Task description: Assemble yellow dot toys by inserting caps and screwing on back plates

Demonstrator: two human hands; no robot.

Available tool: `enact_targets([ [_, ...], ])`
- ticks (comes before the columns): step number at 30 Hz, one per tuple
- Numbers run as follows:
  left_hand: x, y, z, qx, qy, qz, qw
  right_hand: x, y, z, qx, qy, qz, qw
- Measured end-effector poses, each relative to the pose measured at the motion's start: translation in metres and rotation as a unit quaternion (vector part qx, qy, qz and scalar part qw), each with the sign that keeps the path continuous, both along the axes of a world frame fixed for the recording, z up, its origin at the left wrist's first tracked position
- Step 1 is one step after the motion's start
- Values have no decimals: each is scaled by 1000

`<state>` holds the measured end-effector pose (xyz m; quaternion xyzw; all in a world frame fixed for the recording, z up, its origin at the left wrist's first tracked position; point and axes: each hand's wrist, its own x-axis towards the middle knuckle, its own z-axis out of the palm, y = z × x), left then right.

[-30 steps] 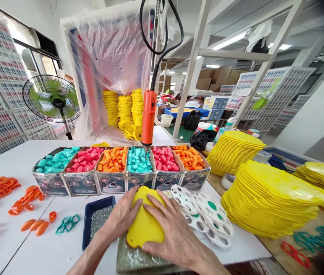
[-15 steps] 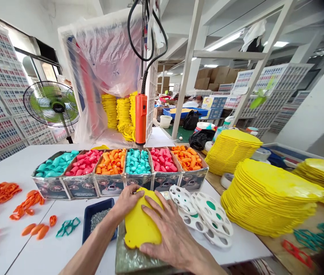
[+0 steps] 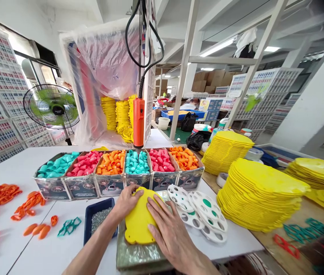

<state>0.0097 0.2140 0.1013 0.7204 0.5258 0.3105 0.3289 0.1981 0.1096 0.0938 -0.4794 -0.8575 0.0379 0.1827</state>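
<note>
A flat yellow plastic panel [image 3: 139, 223] with a scalloped lower edge lies on a plastic-wrapped pad [image 3: 139, 256] in front of me. My left hand [image 3: 127, 206] grips its upper left edge, thumb on the top face. Over the panel's right side, my right hand [image 3: 169, 231] lies with fingers stretched out and touching it. White discs with round holes [image 3: 208, 210], some with green spots, are piled just right of that hand. A dark blue tray [image 3: 89, 217] of small metal pieces, which look like screws, sits left of the pad.
Behind the pad stands a row of boxes [image 3: 109, 187] holding turquoise, pink and orange caps. An orange electric screwdriver [image 3: 138, 122] hangs above them. Tall stacks of yellow panels [image 3: 261, 198] stand at right. Orange parts [image 3: 0, 193] lie at left, near a fan [image 3: 57, 107].
My right hand has slid slightly rightward on the panel, its fingers closer together. The left hand keeps its grip. The view has shifted a little.
</note>
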Motion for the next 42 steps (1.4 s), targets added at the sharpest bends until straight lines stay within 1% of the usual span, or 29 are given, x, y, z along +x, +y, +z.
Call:
enact_targets([
  [3, 1, -7, -5, 26, 7, 8, 1000, -1, -1, -2, 9, 3, -11, 1000],
  [6, -4, -23, -11, 49, 15, 7, 999, -1, -2, -3, 0, 3, -19, 1000],
  [9, -19, -41, -11, 52, 26, -37, 998, -1, -4, -4, 1, 4, -20, 1000],
  [11, -33, -52, -5, 24, 40, -86, 995, -1, -4, -5, 7, 5, -24, 1000],
  [12, -40, -57, -1, -2, 45, -109, 993, -1, -5, -6, 8, 5, -26, 1000],
  [13, -45, -60, 3, -31, 49, -123, 991, -1, -5, -6, 8, 4, -28, 1000],
  [15, -52, -65, 10, -71, 55, -134, 987, -1, -5, -8, 6, 3, -31, 999],
  [18, -52, -66, 14, -80, 69, -126, 986, -1, -4, -10, 3, 1, -30, 1000],
  [22, -49, -65, 9, -57, 64, -116, 990, -2, -4, -13, 2, 3, -28, 1000],
  [25, -56, -66, 8, -67, 21, -122, 990, -2, -5, -12, 2, 9, -31, 999],
  [28, -65, -65, 7, -84, -16, -142, 986, -2, -6, -11, 8, 13, -35, 999],
  [31, -67, -63, 3, -81, -63, -154, 983, -2, -6, -12, 24, 21, -37, 999],
  [34, -64, -61, -5, -65, -113, -135, 982, -3, -5, -12, 23, 24, -37, 999],
  [36, -61, -60, -8, -61, -130, -123, 982, -3, -5, -12, 16, 23, -39, 999],
  [39, -60, -60, -5, -60, -133, -124, 982, -4, -6, -11, 14, 20, -44, 999],
  [40, -59, -61, -2, -60, -120, -124, 983, -4, -6, -11, 16, 19, -42, 999],
  [42, -55, -64, 5, -67, -66, -116, 989, -3, -7, -9, 23, 18, -36, 999],
])
